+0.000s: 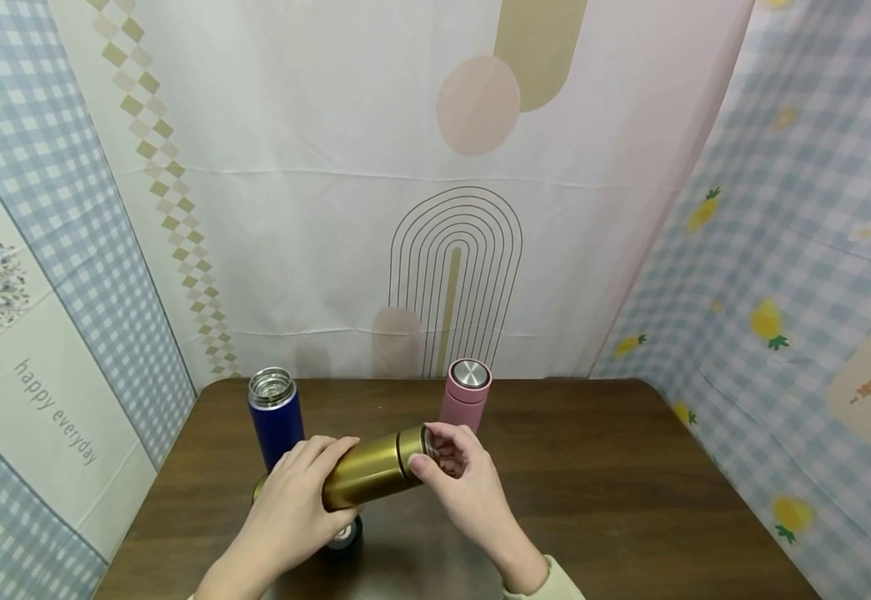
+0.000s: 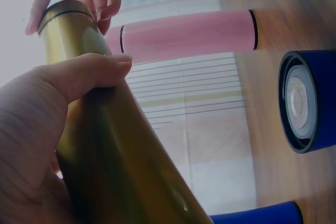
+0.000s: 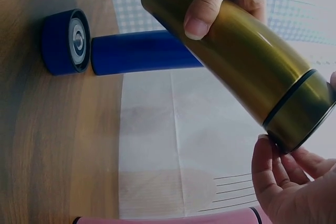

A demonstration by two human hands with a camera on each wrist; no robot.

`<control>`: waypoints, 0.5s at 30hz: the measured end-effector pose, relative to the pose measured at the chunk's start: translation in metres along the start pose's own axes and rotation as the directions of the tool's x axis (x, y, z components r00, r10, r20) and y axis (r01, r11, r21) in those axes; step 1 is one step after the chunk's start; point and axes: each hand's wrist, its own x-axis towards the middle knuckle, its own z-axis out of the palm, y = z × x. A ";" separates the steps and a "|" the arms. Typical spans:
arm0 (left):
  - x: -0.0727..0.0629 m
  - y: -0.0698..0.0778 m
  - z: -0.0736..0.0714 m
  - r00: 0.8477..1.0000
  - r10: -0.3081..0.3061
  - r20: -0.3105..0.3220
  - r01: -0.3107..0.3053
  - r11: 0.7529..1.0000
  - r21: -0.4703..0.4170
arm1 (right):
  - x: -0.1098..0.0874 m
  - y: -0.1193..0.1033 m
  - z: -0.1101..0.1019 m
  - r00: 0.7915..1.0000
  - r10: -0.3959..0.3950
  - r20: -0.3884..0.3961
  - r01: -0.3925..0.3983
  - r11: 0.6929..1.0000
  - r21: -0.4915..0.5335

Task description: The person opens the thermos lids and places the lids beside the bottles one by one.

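A gold thermos (image 1: 366,472) is held tilted above the table, its capped end to the right and higher. My left hand (image 1: 291,502) grips it round the body, thumb along the near side. With thumb and fingertips, my right hand (image 1: 473,487) pinches the gold lid (image 1: 409,452), which sits on the thermos above a dark ring. Behind the left hand stands a blue thermos (image 1: 279,429) with its mouth uncovered. Its blue lid (image 3: 56,44) lies on the table with the inner side facing up, partly hidden by the left hand in the head view.
A pink thermos (image 1: 465,404) with a silver-topped lid stands upright behind the right hand. The brown wooden table (image 1: 600,483) ends at a patterned white cloth (image 1: 315,250) at the back. A checked cloth (image 1: 795,250) hangs along the right side.
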 end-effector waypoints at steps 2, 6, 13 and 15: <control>0.000 -0.001 0.000 1.000 -0.004 0.003 0.004 1.000 -0.005 | 0.000 0.000 0.000 0.999 -0.036 0.016 0.036 0.999 -0.001; 0.000 -0.002 -0.001 1.000 -0.014 0.014 0.014 1.000 -0.024 | -0.001 0.002 -0.001 0.993 -0.107 0.053 0.108 0.994 -0.017; -0.003 -0.002 -0.001 0.998 -0.044 0.048 0.047 0.997 -0.068 | -0.001 0.004 0.000 0.981 -0.172 0.090 0.173 0.985 -0.006; -0.003 -0.002 -0.001 0.998 -0.043 0.052 0.047 0.996 -0.079 | -0.001 0.003 0.000 0.979 -0.183 0.090 0.183 0.983 -0.002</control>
